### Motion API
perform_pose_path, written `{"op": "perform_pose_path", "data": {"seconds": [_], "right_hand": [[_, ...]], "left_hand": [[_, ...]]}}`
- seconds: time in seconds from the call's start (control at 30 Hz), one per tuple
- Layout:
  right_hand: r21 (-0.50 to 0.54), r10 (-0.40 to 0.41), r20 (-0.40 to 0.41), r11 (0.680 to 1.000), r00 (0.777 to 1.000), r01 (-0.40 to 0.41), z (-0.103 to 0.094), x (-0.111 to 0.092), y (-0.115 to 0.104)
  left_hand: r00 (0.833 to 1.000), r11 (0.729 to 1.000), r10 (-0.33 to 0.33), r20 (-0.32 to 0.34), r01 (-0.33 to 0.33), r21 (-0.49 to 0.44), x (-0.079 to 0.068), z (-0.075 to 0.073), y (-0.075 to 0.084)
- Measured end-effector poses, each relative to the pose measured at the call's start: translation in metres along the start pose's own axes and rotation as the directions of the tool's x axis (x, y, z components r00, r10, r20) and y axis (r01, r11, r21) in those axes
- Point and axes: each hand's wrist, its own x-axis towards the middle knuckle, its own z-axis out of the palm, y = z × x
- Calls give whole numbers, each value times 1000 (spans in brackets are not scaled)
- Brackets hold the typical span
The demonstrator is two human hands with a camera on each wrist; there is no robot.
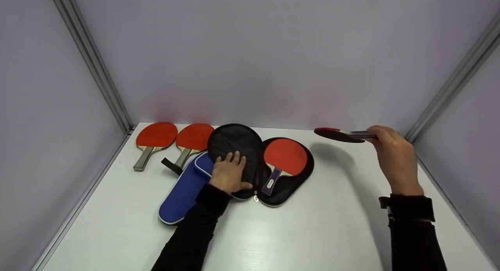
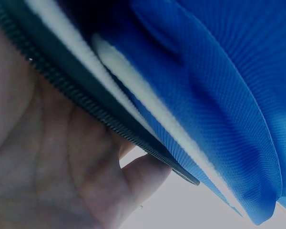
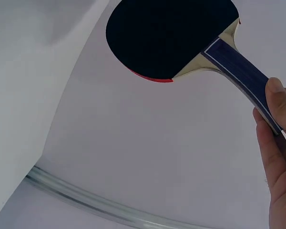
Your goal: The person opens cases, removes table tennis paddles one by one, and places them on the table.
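Observation:
In the head view my left hand (image 1: pixel 228 174) rests with fingers spread on the black inner flap (image 1: pixel 234 136) of an opened paddle case. On the case's other half (image 1: pixel 306 171) lies a red table tennis paddle (image 1: pixel 287 157) with a purple handle. The left wrist view shows the zipper edge (image 2: pixel 86 102) against my palm and blue fabric (image 2: pixel 219 95) beside it. Out to the right, my right hand (image 1: pixel 394 154) holds another table tennis paddle (image 3: pixel 171 38) by its dark blue handle, raised above the table, its black face showing in the right wrist view.
Two red paddles, a left one (image 1: pixel 156 136) and a nearer one (image 1: pixel 193 138), lie at the back left. A blue case (image 1: pixel 181 200) with a black strap (image 1: pixel 171 165) lies partly under the opened case and left arm. Pale walls (image 1: pixel 250 60) enclose the white table (image 1: pixel 312 232).

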Motion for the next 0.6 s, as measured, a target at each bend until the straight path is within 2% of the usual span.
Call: {"op": "perform_pose_path", "data": {"seconds": [0.37, 0.5, 0.6], "right_hand": [[-33, 160, -87, 986, 983, -164, -14, -6, 40], [-61, 225, -95, 971, 970, -232, -21, -10, 55], [-76, 303, -82, 948, 949, -310, -27, -14, 66]], "left_hand": [[1000, 1000, 5, 2, -5, -2, -1, -1, -1], [1000, 1000, 5, 6, -5, -9, 0, 0, -1], [1000, 1000, 8, 5, -8, -18, 1, 1, -2]]}}
